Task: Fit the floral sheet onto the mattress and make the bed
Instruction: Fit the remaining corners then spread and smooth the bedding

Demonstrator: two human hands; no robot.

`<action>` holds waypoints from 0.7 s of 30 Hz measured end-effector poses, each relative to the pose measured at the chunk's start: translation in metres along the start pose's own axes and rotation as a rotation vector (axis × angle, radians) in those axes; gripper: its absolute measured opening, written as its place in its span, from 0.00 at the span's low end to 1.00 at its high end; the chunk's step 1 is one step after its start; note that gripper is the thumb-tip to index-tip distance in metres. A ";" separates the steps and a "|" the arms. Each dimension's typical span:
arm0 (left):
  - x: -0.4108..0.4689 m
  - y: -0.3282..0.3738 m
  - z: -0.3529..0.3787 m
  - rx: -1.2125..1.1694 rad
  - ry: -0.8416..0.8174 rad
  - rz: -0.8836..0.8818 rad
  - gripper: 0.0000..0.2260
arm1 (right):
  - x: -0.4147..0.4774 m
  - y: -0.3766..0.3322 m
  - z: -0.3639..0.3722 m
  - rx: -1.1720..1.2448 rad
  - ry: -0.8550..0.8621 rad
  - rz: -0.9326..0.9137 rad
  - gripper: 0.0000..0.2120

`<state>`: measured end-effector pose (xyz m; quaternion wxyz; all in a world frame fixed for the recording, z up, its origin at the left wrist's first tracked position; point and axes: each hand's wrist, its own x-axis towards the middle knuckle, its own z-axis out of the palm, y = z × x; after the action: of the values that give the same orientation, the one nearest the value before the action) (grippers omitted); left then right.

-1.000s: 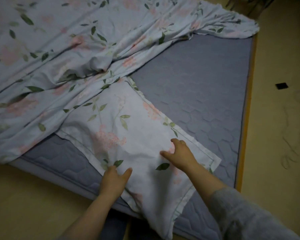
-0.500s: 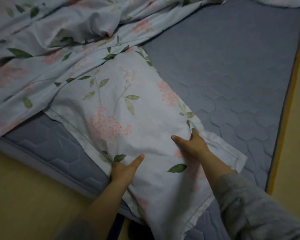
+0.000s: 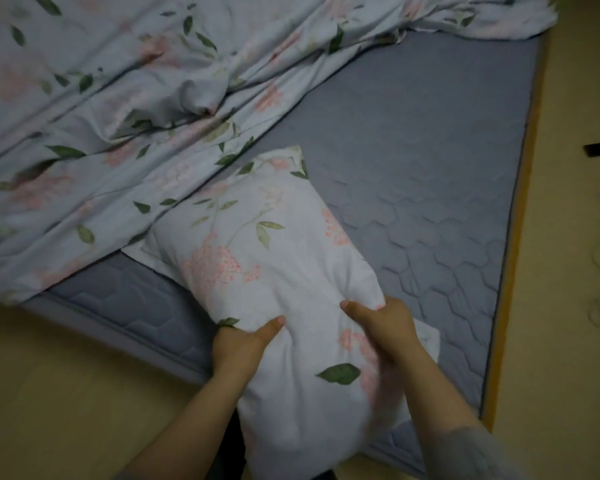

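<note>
Left hand (image 3: 237, 344) and right hand (image 3: 381, 323) fingers clamp the pillow (image 3: 267, 258); lift fast and you may drag the floral sheet (image 3: 118, 98) askew.

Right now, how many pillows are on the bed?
1. The pillow is at the near edge of the mattress, gripped by the left hand and right hand. Another could hide under the crumpled sheet.

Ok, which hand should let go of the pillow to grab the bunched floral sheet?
Left, probably. The left hand grips the pillow on the side nearest the floral sheet; the right hand sits toward the bare mattress and would have to reach across the pillow.
</note>
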<state>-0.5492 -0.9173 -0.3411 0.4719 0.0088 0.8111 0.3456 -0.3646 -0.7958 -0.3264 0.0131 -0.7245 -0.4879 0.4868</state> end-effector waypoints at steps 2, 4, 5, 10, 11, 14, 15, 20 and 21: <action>-0.025 0.007 -0.006 0.036 0.001 0.050 0.33 | -0.026 0.002 -0.018 0.026 0.060 -0.020 0.27; -0.055 0.016 -0.012 0.047 -0.010 0.101 0.31 | -0.057 0.003 -0.040 0.071 0.115 -0.058 0.23; -0.071 0.019 -0.015 0.043 -0.017 0.121 0.31 | -0.071 0.006 -0.050 0.084 0.146 -0.082 0.21; -0.139 0.028 -0.022 0.016 -0.019 0.251 0.29 | -0.138 0.017 -0.098 0.113 0.216 -0.223 0.17; -0.153 0.028 -0.024 -0.004 -0.011 0.270 0.31 | -0.150 0.017 -0.108 0.126 0.224 -0.252 0.17; -0.191 0.032 -0.028 -0.056 0.023 0.322 0.36 | -0.177 0.015 -0.130 0.140 0.226 -0.325 0.17; -0.204 0.033 -0.031 -0.071 0.041 0.349 0.36 | -0.187 0.013 -0.137 0.149 0.222 -0.354 0.16; -0.252 0.044 -0.063 -0.136 0.125 0.470 0.30 | -0.222 -0.011 -0.152 0.165 0.183 -0.500 0.15; -0.260 0.046 -0.078 -0.164 0.147 0.490 0.29 | -0.232 -0.020 -0.148 0.176 0.171 -0.535 0.12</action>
<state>-0.4793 -1.0134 -0.0928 0.3132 0.1414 0.7862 0.5136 -0.2838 -0.8848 -0.0781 0.2448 -0.6046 -0.6148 0.4434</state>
